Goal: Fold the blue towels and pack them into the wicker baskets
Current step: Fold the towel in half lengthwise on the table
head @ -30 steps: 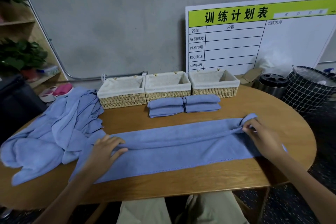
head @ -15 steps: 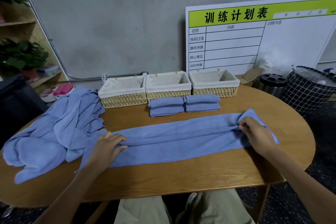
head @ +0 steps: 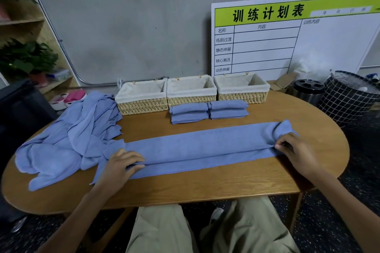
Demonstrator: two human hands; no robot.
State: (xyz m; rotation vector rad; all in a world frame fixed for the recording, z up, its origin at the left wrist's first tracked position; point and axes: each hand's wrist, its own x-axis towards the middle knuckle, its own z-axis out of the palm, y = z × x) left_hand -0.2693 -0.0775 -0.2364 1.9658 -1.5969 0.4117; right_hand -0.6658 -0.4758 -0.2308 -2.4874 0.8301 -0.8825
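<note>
Two hands are working one long blue towel [head: 197,150], which is lying across the wooden table [head: 205,187] in front of you, folded lengthwise into a narrow strip with its stitched edges meeting along the near side. Your left hand [head: 119,166] is resting on the strip's left end, fingers curled over the fold and pinching the layers, with cloth showing both above and below them. Your right hand [head: 296,152] is gripping the right end: the fingertips [head: 280,146] are pinching the seam where the edges meet, and a bunched corner is rising just beyond the knuckles.

Behind the strip, two stacks of folded towels [head: 208,111] are sitting side by side, touching, just in front of the wicker baskets [head: 191,93]. Three baskets with pale liners are standing in a row at the table's far edge. A heap of unfolded towels [head: 67,137] is lying at your left, its edge touching the strip's left end.
</note>
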